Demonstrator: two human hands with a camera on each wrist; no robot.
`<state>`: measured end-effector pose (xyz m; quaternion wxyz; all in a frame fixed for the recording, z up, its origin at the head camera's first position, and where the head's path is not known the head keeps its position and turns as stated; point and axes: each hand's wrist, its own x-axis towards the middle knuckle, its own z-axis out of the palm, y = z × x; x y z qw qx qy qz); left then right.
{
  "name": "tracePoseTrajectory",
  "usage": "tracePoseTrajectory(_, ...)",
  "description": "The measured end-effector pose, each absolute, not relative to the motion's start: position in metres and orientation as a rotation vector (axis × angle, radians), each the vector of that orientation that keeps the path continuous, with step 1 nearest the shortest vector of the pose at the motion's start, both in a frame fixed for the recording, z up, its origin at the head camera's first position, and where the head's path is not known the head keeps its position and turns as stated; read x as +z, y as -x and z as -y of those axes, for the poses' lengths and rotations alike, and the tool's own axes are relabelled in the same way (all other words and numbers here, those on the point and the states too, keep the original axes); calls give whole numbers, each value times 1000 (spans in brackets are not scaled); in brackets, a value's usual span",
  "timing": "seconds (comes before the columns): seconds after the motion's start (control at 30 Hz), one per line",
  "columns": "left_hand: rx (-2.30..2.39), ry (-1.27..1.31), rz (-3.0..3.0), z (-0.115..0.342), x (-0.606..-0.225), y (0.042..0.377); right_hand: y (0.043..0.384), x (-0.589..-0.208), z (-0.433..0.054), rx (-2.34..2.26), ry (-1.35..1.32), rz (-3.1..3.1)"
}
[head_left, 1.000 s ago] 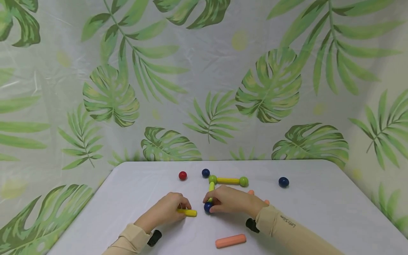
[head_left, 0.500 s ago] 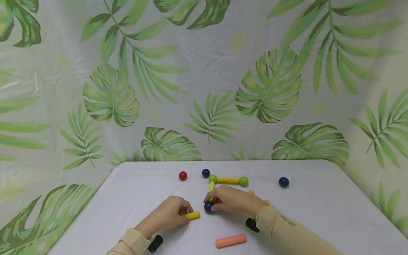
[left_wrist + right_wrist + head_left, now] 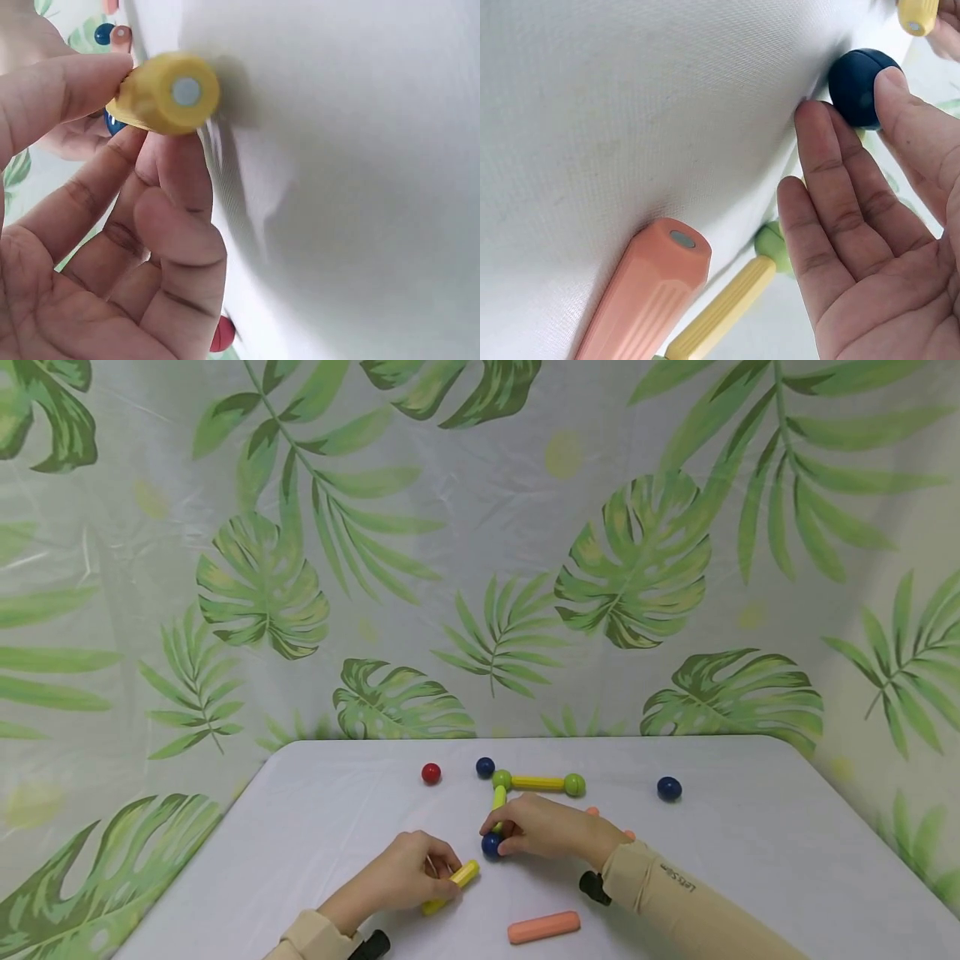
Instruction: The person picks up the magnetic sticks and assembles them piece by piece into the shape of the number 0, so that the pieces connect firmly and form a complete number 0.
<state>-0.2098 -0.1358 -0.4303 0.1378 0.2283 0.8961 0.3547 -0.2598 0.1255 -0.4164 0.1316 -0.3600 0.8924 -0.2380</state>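
Between thumb and fingers my left hand [image 3: 416, 872] pinches a yellow magnetic rod [image 3: 466, 873], tilted with its far end toward the right hand. The left wrist view looks onto the grey magnet tip of this yellow rod [image 3: 186, 91]. My right hand [image 3: 547, 831] holds a dark blue ball [image 3: 491, 847] between thumb and fingertips, low over the table. That ball sits at the near end of a lime rod [image 3: 499, 797], partly covered by the fingers. The lime rod meets a green ball [image 3: 502, 780], from which another yellow rod [image 3: 537, 784] runs right to a second green ball [image 3: 574, 785].
On the white table [image 3: 337, 802] lie a red ball [image 3: 431, 773], a blue ball [image 3: 485, 767] behind the joined pieces, and another blue ball [image 3: 669, 789] at right. An orange rod [image 3: 543, 927] lies in front; more orange ends [image 3: 592, 811] show behind the right wrist.
My left hand has moved slightly right and nearer the body, turning the yellow rod from nearly level to a steep slant. The right hand stays at the blue ball.
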Motion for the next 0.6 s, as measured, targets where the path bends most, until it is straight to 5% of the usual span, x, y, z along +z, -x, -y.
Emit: tracePoseTrajectory(0.6,1332,-304,-2328,120,-439,200,261,-418,-127,-706,1048,-2581)
